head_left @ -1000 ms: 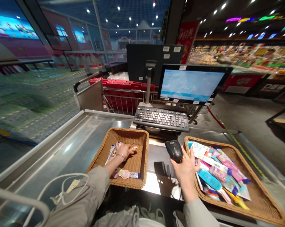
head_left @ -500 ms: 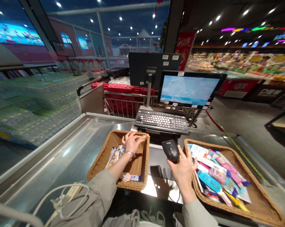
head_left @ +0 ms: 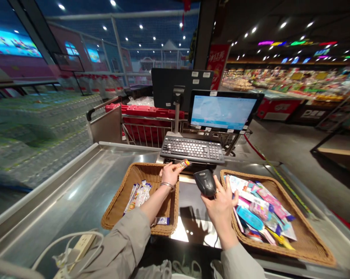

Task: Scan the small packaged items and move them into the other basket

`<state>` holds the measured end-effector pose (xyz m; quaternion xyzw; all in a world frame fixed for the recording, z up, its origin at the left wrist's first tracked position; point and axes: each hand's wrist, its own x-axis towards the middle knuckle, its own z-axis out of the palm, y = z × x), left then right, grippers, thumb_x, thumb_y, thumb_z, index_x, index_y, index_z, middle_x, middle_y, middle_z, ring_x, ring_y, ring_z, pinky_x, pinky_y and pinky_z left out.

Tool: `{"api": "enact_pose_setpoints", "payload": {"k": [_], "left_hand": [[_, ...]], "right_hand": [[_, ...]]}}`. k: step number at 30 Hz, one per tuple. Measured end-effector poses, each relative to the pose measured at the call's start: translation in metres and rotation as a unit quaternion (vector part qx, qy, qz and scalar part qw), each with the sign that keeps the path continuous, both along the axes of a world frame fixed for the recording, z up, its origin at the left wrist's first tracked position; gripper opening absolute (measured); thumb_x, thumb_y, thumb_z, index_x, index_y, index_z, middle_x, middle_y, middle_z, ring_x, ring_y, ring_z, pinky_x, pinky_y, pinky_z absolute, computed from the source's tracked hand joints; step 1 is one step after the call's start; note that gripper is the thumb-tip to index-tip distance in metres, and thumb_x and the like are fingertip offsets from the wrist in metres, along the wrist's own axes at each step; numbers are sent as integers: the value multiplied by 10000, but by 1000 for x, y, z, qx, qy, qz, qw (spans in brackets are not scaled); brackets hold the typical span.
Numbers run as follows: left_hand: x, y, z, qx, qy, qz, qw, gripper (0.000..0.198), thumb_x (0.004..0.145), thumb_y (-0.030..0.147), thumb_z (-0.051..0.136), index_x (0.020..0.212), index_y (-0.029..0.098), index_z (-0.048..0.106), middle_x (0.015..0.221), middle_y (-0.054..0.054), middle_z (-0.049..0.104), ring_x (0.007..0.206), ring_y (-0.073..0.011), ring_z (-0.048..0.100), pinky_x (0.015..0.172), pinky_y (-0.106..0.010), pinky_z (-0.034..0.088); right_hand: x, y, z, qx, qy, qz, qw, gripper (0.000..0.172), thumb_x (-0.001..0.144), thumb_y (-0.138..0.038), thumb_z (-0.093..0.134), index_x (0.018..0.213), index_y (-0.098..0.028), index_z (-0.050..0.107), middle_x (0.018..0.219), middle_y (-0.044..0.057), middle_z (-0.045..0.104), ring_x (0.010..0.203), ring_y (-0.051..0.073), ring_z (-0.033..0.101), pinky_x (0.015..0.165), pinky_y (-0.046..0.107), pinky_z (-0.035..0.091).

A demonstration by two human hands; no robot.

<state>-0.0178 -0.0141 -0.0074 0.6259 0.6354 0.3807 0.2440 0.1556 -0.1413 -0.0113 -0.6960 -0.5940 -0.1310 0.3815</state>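
- Left hand [head_left: 171, 174]: in front of the keyboard [head_left: 192, 149] and to its left, raised over the left basket. Thumb and fingers close in a narrow pinch on the packet.
- Packet [head_left: 185, 163]: small, orange-tipped, held just in front of the keyboard.
- Bracelet [head_left: 167, 186]: metal band on the left wrist.
- Right hand [head_left: 221, 209]: in front of the keyboard, beside the right basket. Palm and thumb side hold the scanner; the fingers are spread and point upward, with the fingertips over the basket's edge.
- Scanner [head_left: 205, 183]: black handheld barcode unit, directly in front of the keyboard, head upward.
- Left basket [head_left: 112, 205]: wicker tray in front of the keyboard to the left, with slim packets [head_left: 137, 199] inside.
- Right basket [head_left: 305, 228]: wicker tray in front of the keyboard to the right, heaped with colourful packets [head_left: 259, 213].
- Monitor [head_left: 223, 112]: lit screen behind the keyboard.
- Counter [head_left: 76, 186]: steel surface left of the keyboard.
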Motion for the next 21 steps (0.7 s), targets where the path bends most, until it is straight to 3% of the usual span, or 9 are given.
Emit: {"api": "enact_pose_setpoints", "payload": {"k": [6,12,21], "left_hand": [[6,-1,-2,-10,-13,-29,999,118,813,372,665,856,326,765,1109,27,739,1291,-269,494,1111,-501,259],[12,-5,2,17,5,-6,1000,171,816,451,659,883,337,767,1403,44,552,1422,-319,276,1129,-606,139],[20,-3,3,1,5,12,1000,185,828,469,650,861,321,756,1449,54,499,1446,-342,207,1116,-638,143]], "right_hand": [[-3,-1,4,5,-20,2,1000,219,766,-338,580,919,-231,695,1290,61,624,1401,332,290,1068,623,163],[-6,-2,9,5,-27,6,1000,200,762,-343,579,876,-218,687,1322,86,598,1409,353,265,1059,636,152],[-10,-1,14,-15,-27,18,999,133,750,-319,605,807,-231,686,1355,44,576,1418,349,243,1076,631,123]]}}
